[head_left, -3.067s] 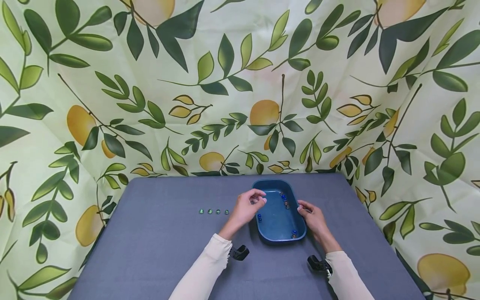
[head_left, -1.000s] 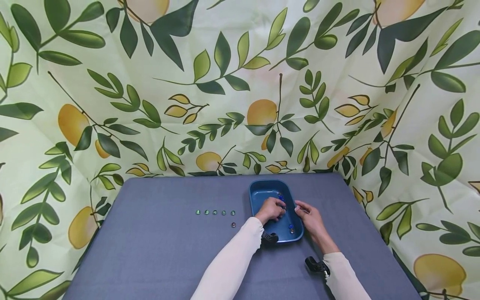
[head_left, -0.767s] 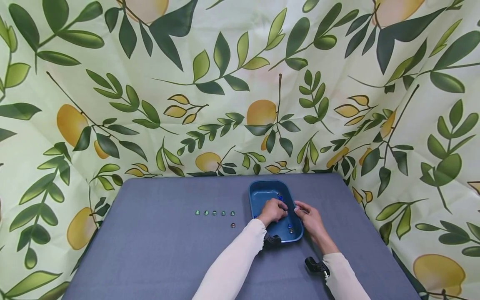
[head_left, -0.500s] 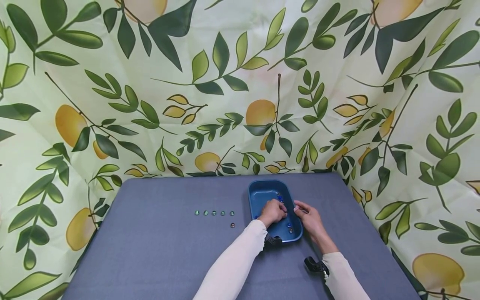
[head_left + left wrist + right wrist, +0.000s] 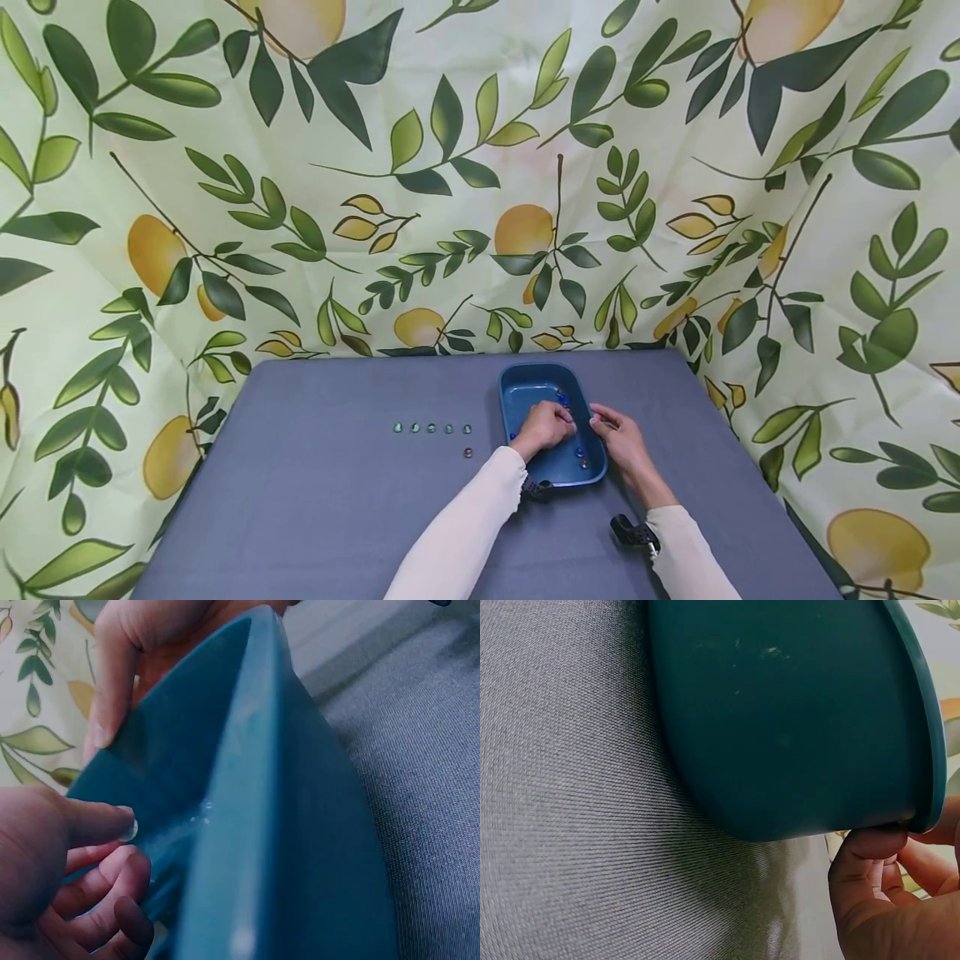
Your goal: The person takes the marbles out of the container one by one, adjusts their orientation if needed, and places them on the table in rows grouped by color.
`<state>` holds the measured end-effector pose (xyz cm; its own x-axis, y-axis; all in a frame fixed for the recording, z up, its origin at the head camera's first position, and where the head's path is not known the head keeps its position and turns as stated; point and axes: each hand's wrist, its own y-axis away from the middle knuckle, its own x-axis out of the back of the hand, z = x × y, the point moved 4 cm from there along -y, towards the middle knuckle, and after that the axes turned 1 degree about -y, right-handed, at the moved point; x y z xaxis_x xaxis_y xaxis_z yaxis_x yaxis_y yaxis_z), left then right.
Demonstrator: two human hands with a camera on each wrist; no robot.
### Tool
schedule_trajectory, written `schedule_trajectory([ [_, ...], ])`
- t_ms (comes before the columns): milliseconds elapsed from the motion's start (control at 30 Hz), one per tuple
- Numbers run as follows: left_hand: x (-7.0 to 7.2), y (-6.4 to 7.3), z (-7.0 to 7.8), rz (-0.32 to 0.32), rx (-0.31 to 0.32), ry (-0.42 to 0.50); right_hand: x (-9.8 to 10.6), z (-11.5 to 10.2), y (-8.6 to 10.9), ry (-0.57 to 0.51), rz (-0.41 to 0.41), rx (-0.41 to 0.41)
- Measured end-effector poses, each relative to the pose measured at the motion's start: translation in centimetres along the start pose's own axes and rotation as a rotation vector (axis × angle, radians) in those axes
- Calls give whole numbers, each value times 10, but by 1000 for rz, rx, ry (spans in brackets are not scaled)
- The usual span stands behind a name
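Note:
A blue plastic tray [image 5: 525, 383] stands on the table's right half. Inside it lie blue marbles [image 5: 580, 452] and a brown marble [image 5: 585, 464], with more near the far right wall. My left hand [image 5: 546, 425] is down in the tray, fingers curled; in the left wrist view its thumb [image 5: 105, 823] comes close to the index finger. I cannot tell whether a marble is between them. My right hand [image 5: 624, 437] grips the tray's right rim, thumb and fingers on either side of it. Left of the tray, several green marbles [image 5: 431, 428] form a row, with one brown marble [image 5: 468, 452] below its right end.
The table [image 5: 322, 500] has a grey cloth cover. Behind and beside it hangs a fabric backdrop [image 5: 450, 183] printed with leaves and fruit. Black straps with cameras [image 5: 633, 531] sit at both wrists.
Since the oldest frame, a green marble joined the row's right end and a brown one appeared below it. My left hand moved from the tray's left rim down inside; my right hand stayed.

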<state>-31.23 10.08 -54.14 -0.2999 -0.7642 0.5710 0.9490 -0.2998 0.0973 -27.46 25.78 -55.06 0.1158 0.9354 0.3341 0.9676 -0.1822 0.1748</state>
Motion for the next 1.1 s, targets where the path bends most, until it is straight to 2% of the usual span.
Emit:
schedule_trajectory([
  [133,7,4,1,9,-31,86,1,1,1,17,-1,0],
  [300,25,11,7,62,-87,122,1,3,1,29,4,-1],
  [700,81,37,9,178,-163,230,0,2,2,-16,20,9],
  [833,100,49,3,208,-174,269,-1,0,3,-33,24,10],
  [1100,127,76,-24,286,-176,333,-2,0,4,-34,30,8],
])
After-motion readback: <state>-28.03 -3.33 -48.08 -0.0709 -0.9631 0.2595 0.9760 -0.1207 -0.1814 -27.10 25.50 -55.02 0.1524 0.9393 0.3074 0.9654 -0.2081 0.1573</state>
